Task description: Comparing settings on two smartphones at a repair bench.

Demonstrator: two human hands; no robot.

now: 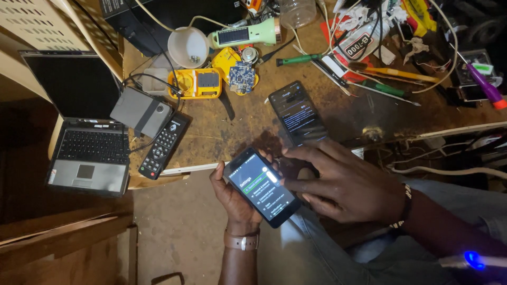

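We see the worn wooden workbench end in a pale front edge that runs from the near left, below the remote control, across to the right, where loose white cables hang over it. Below that edge the bare floor gives open room, and it is there, off the bench and over our lap, that the hands work. To the far left an open laptop juts past the bench corner, hemming that side.

Our left hand wraps the lit phone from beneath, fingers curled about its near left edge, a brown strap at the wrist. Our right hand hovers over it from the right, fingers spread and loose, grasping nothing; a fingertip seems to touch the phone's upper right corner, though the glow there makes contact hard to judge.

The lit phone is a slim black slab, tilted so its top points to the far left, its screen dark with a green bar and small white lines of text.

Just beyond it, flat on the bench near the edge, lies a second dark phone. Farther off sit a yellow opened casing with a blue circuit board, a white cup and a green-handled screwdriver.
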